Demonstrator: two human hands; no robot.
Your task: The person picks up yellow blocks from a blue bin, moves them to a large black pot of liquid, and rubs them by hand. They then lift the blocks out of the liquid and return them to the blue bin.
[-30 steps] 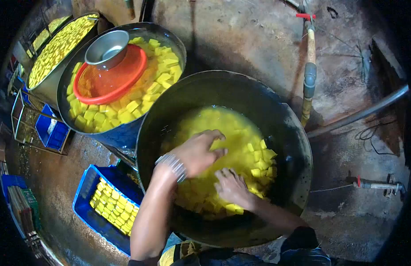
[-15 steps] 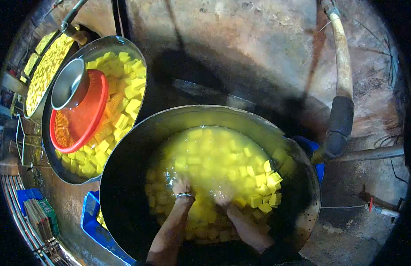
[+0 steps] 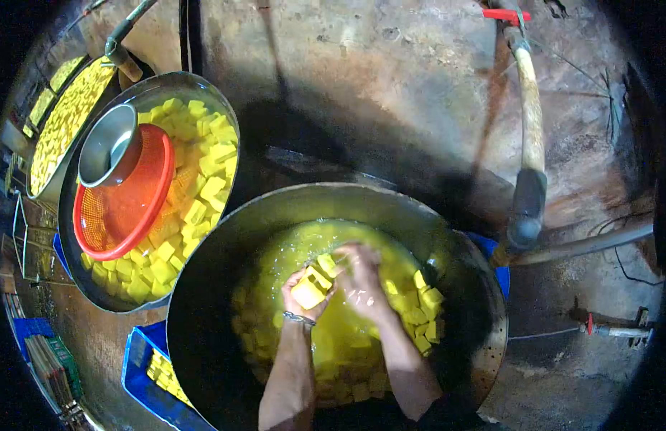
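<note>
A large dark metal wok (image 3: 203, 316) holds yellow liquid and several yellow tofu cubes (image 3: 422, 305). Both of my hands are raised above the liquid at the wok's middle. My left hand (image 3: 304, 291), with a bracelet at the wrist, cups a few yellow cubes (image 3: 313, 284). My right hand (image 3: 361, 280) is pressed against them from the right, fingers curled over the cubes.
A second pot (image 3: 225, 118) at the left holds yellow cubes, an orange strainer (image 3: 124, 205) and a steel bowl (image 3: 106, 147). A tray of cubes (image 3: 60, 118) lies beyond. A blue crate (image 3: 142, 363) sits lower left. A hose with a red tap (image 3: 530, 136) hangs at the right.
My hands were sunk in the yellow liquid half a second ago; now they have come up out of it holding a few cubes between them.
</note>
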